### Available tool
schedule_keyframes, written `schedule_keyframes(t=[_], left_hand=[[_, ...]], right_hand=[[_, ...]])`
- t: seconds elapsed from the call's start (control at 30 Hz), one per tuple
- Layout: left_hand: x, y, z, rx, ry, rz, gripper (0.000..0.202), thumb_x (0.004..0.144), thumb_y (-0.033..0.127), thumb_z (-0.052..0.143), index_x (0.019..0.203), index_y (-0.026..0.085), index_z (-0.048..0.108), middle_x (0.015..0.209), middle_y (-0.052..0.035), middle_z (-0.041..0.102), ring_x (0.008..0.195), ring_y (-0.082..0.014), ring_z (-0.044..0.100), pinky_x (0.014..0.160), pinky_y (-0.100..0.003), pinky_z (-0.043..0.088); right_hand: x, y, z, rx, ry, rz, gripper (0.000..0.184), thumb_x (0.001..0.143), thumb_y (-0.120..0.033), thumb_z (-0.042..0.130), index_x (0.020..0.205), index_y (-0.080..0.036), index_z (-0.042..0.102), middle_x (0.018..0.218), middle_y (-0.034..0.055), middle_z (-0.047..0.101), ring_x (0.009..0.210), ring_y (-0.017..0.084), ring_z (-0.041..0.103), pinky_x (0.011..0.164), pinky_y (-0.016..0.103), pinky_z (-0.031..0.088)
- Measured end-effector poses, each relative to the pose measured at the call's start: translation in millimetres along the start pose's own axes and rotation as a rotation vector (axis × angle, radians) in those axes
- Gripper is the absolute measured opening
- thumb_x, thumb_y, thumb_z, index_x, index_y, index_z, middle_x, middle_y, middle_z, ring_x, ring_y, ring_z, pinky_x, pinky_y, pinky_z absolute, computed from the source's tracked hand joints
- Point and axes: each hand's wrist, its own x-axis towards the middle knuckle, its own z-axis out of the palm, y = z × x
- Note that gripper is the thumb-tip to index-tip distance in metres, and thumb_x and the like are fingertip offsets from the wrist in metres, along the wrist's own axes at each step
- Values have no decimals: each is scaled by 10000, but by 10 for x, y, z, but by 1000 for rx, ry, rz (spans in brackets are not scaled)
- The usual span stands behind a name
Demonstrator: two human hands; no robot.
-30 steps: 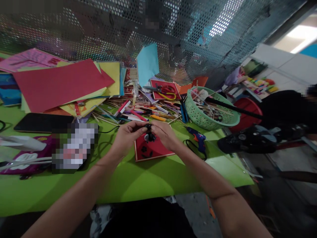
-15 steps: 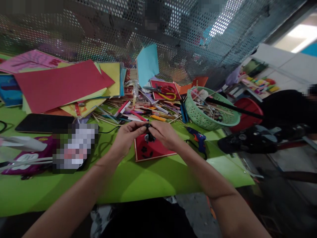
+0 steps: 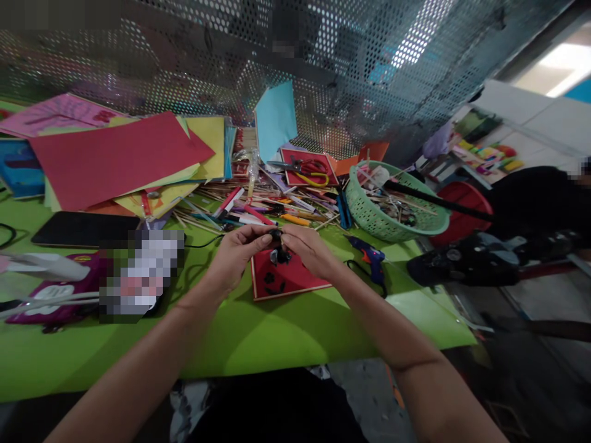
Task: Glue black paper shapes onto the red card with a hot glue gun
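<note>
Both my hands meet over a small red card [image 3: 289, 280] that lies on the green table cover [image 3: 258, 338]. My left hand [image 3: 237, 252] and my right hand [image 3: 308, 249] each pinch a small black piece [image 3: 278, 245] held between their fingertips, just above the card. The card carries a few dark cut-out shapes. Fingers of both hands are curled closed around the black piece.
A green basket [image 3: 394, 209] with sticks stands at the right, a blue glue gun [image 3: 369, 255] beside it. Pens, sticks and scissors [image 3: 307, 169] lie behind the card. Coloured paper sheets [image 3: 115, 157] are piled at the back left, a black phone [image 3: 83, 229] in front of them.
Both hands stay pinched on the black piece above the card; only slight shifts of the fingers and of the view.
</note>
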Motion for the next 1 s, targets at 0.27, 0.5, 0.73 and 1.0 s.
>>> schedule_keyframes(t=[0.27,0.5,0.73,1.0], left_hand=[[-7,-2,-16,130,-14,72,282,674,278,859,927,174,789,902,-59,780,822,-150,706,821,-257,564],[6,-11,-24,70,-24,38,282,664,271,865,916,170,788,866,-55,778,800,-148,710,830,-264,567],[8,-13,-36,4,-17,35,280,649,258,876,903,183,785,870,-40,777,788,-135,710,828,-254,567],[-7,25,-9,63,-32,57,273,683,284,860,923,188,772,895,-41,770,813,-131,703,793,-229,566]], right_hand=[[1,6,16,-63,14,33,290,984,-344,382,723,-217,393,687,-22,436,639,144,384,616,294,252],[-1,42,72,58,56,19,241,952,-269,385,718,-216,412,706,-19,469,668,147,415,630,292,286],[-11,12,54,219,56,38,349,1010,-379,369,720,-207,463,695,-23,458,669,138,423,651,285,327],[1,-51,3,-17,91,61,285,973,-324,434,717,-217,370,687,-38,399,656,132,376,629,284,262]])
